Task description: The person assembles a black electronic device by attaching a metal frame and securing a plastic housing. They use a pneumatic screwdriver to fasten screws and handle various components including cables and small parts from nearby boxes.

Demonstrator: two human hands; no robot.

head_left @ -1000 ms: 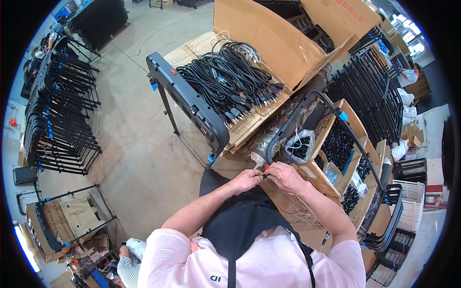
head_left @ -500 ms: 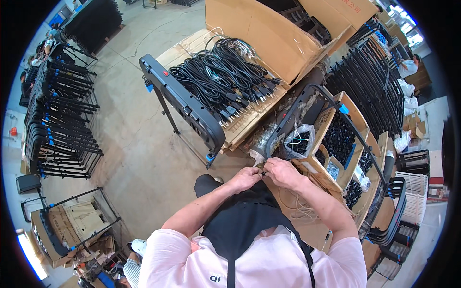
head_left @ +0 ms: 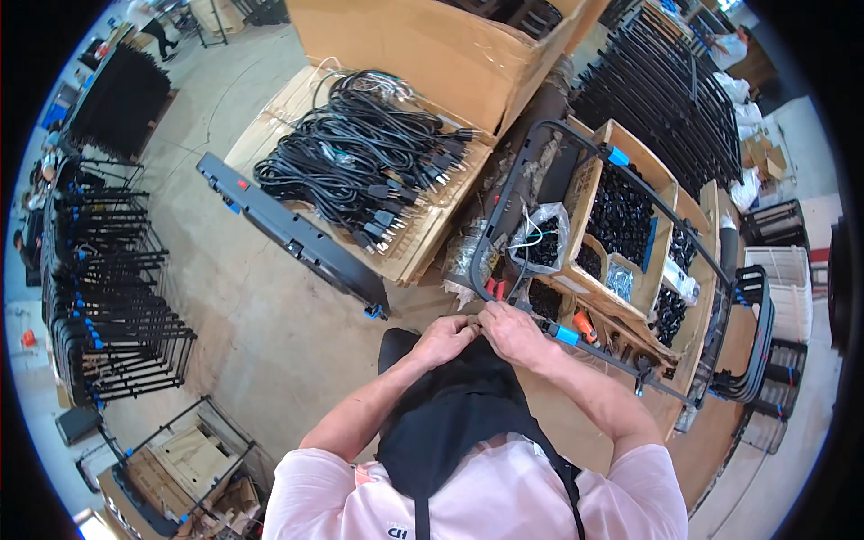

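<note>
Left hand (head_left: 445, 341): fingers are curled inward, tips brought together with those of the right; whether anything is pinched cannot be told.
Right hand (head_left: 515, 334): fingers are bent, their grip hidden by the hand's back.
Black cloth apron (head_left: 453, 407): both hands are held above it.
Black tubular frame with blue clips (head_left: 487, 243): set just beside the right hand.

The left forearm (head_left: 364, 407) slanted forward and to the right, the right forearm (head_left: 598, 396) forward and to the left, with both elbows (head_left: 321, 436) bent outward. The left grip (head_left: 445, 340) and right grip (head_left: 517, 335) met in front, palm-down, fingers (head_left: 494, 320) curled inward toward each other; whether they pinched anything could not be told.
</note>
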